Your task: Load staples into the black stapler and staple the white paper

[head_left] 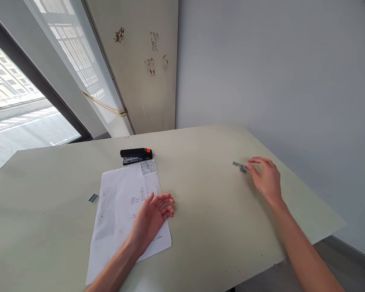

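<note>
My left hand (153, 217) rests palm up over the right part of a stack of printed white paper (118, 219), its fingers loosely curled and holding nothing. At the right side of the table, my right hand (266, 178) hovers beside several small grey staple strips (242, 169). Its thumb and index finger are curved toward each other with a small gap between the tips, and no held thing shows there. A black stapler (136, 155) with an orange patch lies just beyond the paper's top edge. One more staple strip (93, 198) lies left of the paper.
The pale table (197, 170) has an angled right edge close to my right forearm. A grey wall (276, 69) stands behind it. At the back left are a cabinet panel (140, 93) with brown worn patches and a window (15, 81).
</note>
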A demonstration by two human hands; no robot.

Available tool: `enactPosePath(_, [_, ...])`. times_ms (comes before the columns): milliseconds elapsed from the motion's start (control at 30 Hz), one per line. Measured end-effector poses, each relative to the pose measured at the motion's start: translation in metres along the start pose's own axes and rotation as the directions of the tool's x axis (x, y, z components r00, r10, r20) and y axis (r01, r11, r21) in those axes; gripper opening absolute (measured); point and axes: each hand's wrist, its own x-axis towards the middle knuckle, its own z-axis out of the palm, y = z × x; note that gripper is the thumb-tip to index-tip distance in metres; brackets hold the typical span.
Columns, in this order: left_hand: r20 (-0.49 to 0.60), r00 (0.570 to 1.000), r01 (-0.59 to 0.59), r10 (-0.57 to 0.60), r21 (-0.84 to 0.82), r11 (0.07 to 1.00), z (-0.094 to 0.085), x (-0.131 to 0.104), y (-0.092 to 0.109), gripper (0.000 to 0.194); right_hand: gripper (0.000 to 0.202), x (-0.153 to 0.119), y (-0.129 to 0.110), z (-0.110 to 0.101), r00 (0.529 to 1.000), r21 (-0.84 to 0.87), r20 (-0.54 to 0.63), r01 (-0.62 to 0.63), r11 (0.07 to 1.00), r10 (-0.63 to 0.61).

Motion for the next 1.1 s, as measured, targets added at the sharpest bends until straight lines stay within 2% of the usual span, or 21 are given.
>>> enactPosePath(67, [0.020, 1.000, -0.009, 0.008, 0.051, 0.999, -0.001, 0.000, -0.001, 0.038, 0.034, -0.001, -0.016, 0.000, 0.998, 0.132, -0.055, 0.002, 0.991, 0.005])
enactPosePath(100, [0.033, 0.999, -0.017, 0.014, 0.087, 0.996, 0.000, -0.001, -0.002, 0.035, 0.034, -0.004, -0.026, 0.002, 0.999, 0.200, -0.039, -0.007, 0.980, 0.015])
enactPosePath(200, [0.077, 0.997, -0.035, 0.020, 0.205, 0.978, 0.006, -0.006, -0.002, 0.027, 0.036, -0.017, -0.062, 0.021, 0.991, 0.369, 0.133, -0.047, 0.928, -0.003])
enactPosePath(300, [0.082, 0.995, -0.079, 0.055, 0.324, 0.943, 0.013, -0.012, -0.002, 0.028, 0.036, -0.036, -0.101, 0.049, 0.919, 0.503, 0.386, -0.135, 0.854, -0.082])
enactPosePath(400, [0.059, 0.984, -0.176, 0.169, 0.482, 0.858, 0.012, -0.016, -0.005, 0.037, 0.034, -0.050, -0.129, 0.072, 0.838, 0.566, 0.514, -0.170, 0.807, -0.184])
enactPosePath(533, [0.047, 0.952, -0.264, 0.304, 0.631, 0.729, 0.004, -0.019, 0.002, 0.037, 0.030, -0.055, -0.142, 0.083, 0.811, 0.573, 0.544, -0.173, 0.801, -0.214])
enactPosePath(667, [0.011, 0.887, -0.316, 0.461, 0.743, 0.590, 0.000, -0.012, 0.035, 0.032, 0.029, -0.055, -0.140, 0.080, 0.813, 0.571, 0.546, -0.185, 0.800, -0.203])
enactPosePath(733, [-0.027, 0.848, -0.278, 0.529, 0.827, 0.489, -0.003, -0.001, 0.059, 0.031, 0.028, -0.055, -0.139, 0.080, 0.809, 0.566, 0.551, -0.181, 0.805, -0.205])
enactPosePath(767, [-0.037, 0.807, -0.272, 0.589, 0.863, 0.426, -0.005, 0.006, 0.071, 0.032, 0.028, -0.055, -0.139, 0.080, 0.807, 0.565, 0.552, -0.178, 0.806, -0.208])
enactPosePath(800, [-0.033, 0.747, -0.263, 0.664, 0.902, 0.341, -0.009, 0.015, 0.083, 0.032, 0.028, -0.055, -0.139, 0.080, 0.807, 0.567, 0.551, -0.176, 0.805, -0.212])
enactPosePath(867, [0.019, 0.612, -0.170, 0.791, 0.980, 0.108, -0.019, 0.034, 0.105, 0.032, 0.028, -0.056, -0.139, 0.081, 0.806, 0.576, 0.550, -0.174, 0.799, -0.220])
enactPosePath(900, [0.097, 0.584, -0.109, 0.806, 0.993, -0.040, -0.026, 0.044, 0.115, 0.032, 0.028, -0.056, -0.139, 0.081, 0.805, 0.580, 0.549, -0.173, 0.796, -0.224])
enactPosePath(933, [0.177, 0.575, -0.052, 0.799, 0.982, -0.180, -0.032, 0.054, 0.124, 0.037, 0.028, -0.056, -0.139, 0.082, 0.805, 0.584, 0.547, -0.172, 0.793, -0.229])
enactPosePath(967, [0.232, 0.601, -0.006, 0.765, 0.958, -0.286, -0.038, 0.063, 0.133, 0.043, 0.028, -0.056, -0.139, 0.082, 0.805, 0.588, 0.546, -0.170, 0.791, -0.232])
enactPosePath(1033, [0.271, 0.728, 0.053, 0.630, 0.893, -0.446, -0.048, 0.078, 0.147, 0.050, 0.028, -0.055, -0.139, 0.083, 0.806, 0.595, 0.542, -0.167, 0.786, -0.239])
enactPosePath(1100, [0.264, 0.796, 0.054, 0.545, 0.866, -0.498, -0.053, 0.090, 0.159, 0.046, 0.027, -0.055, -0.140, 0.083, 0.806, 0.601, 0.540, -0.167, 0.781, -0.243])
